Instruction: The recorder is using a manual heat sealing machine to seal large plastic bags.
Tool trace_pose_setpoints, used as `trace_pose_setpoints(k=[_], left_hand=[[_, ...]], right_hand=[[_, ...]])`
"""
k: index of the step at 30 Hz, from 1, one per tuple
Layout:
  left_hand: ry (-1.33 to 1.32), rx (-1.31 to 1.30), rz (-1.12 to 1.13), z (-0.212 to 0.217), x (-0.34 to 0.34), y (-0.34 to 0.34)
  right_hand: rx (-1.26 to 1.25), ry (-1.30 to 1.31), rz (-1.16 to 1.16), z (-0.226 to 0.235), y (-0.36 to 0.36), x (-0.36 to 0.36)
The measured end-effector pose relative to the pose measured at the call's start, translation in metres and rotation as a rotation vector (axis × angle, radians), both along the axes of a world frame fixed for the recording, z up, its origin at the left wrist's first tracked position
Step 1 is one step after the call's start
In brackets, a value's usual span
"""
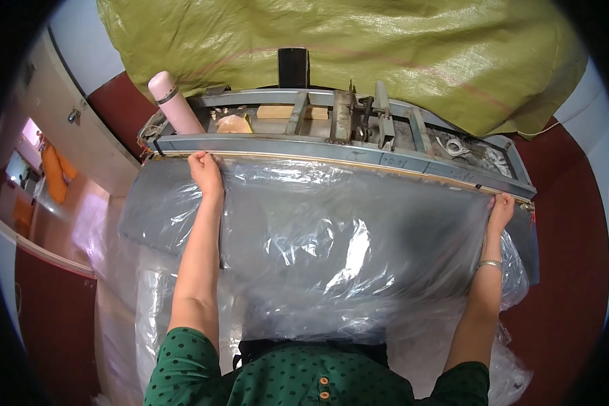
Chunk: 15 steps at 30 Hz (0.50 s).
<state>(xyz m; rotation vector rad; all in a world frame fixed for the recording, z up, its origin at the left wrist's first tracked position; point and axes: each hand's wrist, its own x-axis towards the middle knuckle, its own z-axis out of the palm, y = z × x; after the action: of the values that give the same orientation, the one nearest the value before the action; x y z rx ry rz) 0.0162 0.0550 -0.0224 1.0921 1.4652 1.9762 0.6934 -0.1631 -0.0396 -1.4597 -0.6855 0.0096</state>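
A wide sheet of clear plastic film (304, 230) is stretched over a dark surface in front of me and hangs down toward my body. My left hand (206, 172) is closed on the film's far edge, near the left part of a long metal bar (304, 150). At the right end of that bar, my right hand (501, 210) pinches the same edge, with creases running from it across the film. A thin light-brown strip (358, 166) runs along the near side of the bar, between the hands.
Behind the bar is a metal frame with a pink bottle (174, 101), a clamp-like fitting (369, 118) and a white coil (452, 146). A black phone-like slab (293, 68) leans on a yellow-green woven sheet (386, 47). An open door (74, 115) stands at left.
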Motion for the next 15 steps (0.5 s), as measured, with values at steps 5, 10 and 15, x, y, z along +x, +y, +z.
trace_pose_setpoints(k=[5,10,15], left_hand=[[0.688,-0.299,-0.055,0.02,-0.034,-0.012],[0.846,-0.466,-0.317,0.048,-0.055,-0.043],[0.272,-0.338,-0.876,0.056,0.031,-0.1]], right_hand=[[-0.055,-0.101,-0.005,0.018,-0.007,-0.022],[-0.298,-0.536,0.008,0.046,-0.066,-0.023],[-0.355,-0.335,-0.48,0.064,-0.183,0.0]])
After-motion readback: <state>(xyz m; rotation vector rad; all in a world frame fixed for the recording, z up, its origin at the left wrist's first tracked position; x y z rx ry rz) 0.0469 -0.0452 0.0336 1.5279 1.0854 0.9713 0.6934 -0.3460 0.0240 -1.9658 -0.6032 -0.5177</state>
